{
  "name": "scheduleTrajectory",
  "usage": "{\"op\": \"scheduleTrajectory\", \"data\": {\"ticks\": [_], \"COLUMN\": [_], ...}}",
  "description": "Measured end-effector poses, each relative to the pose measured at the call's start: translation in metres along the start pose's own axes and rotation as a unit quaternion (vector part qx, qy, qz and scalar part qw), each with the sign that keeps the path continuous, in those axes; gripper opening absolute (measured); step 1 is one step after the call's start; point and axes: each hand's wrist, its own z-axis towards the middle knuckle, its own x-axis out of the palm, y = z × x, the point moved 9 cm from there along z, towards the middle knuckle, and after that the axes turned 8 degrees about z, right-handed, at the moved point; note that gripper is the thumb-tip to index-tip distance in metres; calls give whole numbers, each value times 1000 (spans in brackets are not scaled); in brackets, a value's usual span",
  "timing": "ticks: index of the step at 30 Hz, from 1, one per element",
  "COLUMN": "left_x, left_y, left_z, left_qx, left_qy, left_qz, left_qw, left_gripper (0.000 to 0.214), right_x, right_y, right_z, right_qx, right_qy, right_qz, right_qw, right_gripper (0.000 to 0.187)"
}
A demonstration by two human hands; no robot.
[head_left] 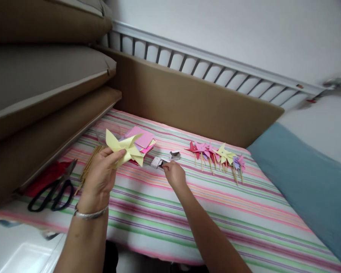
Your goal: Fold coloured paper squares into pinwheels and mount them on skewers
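My left hand point(102, 170) pinches a yellow paper pinwheel head point(127, 146) at its centre, holding it above the striped cloth. My right hand point(174, 174) reaches with closed fingers into a small white box point(156, 162); whatever the fingertips grip is hidden. Just behind that hand lies the grey-white lid point(174, 155) of a small box. Behind the pinwheel head is a pile of coloured paper squares point(143, 137), pink on top. A bundle of thin wooden sticks point(89, 163) lies partly behind my left wrist.
Finished pinwheels point(213, 153) on sticks lie in a row at the right. Black-handled scissors point(57, 187) rest at the left beside red material point(47, 178). Stacked cushions point(51, 76) rise on the left, a brown board point(182, 94) stands behind, and a blue-grey surface point(298, 170) borders the right.
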Motion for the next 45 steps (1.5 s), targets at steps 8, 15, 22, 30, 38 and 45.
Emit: {"op": "scheduleTrajectory", "data": {"ticks": [8, 15, 22, 30, 38, 45], "left_x": [17, 22, 27, 27, 23, 19], "left_y": [47, 68, 74, 79, 85, 89], "left_z": [9, 11, 11, 13, 16, 18], "left_qx": [-70, -94, -100, -112, -110, -116], "left_qy": [61, 76, 85, 72, 71, 52], "left_qz": [11, 41, 51, 69, 47, 63], "left_qw": [996, 992, 990, 989, 990, 990], "left_gripper": [28, 28, 27, 29, 25, 26], "right_x": [27, 34, 41, 35, 8, 10], "right_y": [3, 0, 3, 1, -13, -21], "right_z": [44, 48, 49, 51, 47, 42], "right_qx": [27, 67, 64, 49, 28, -8], "right_qy": [91, 139, 177, 158, 128, 99], "right_qz": [-132, -148, -151, -106, -46, 22], "right_qw": [987, 977, 970, 981, 990, 995], "right_gripper": [18, 21, 25, 23, 23, 16]}}
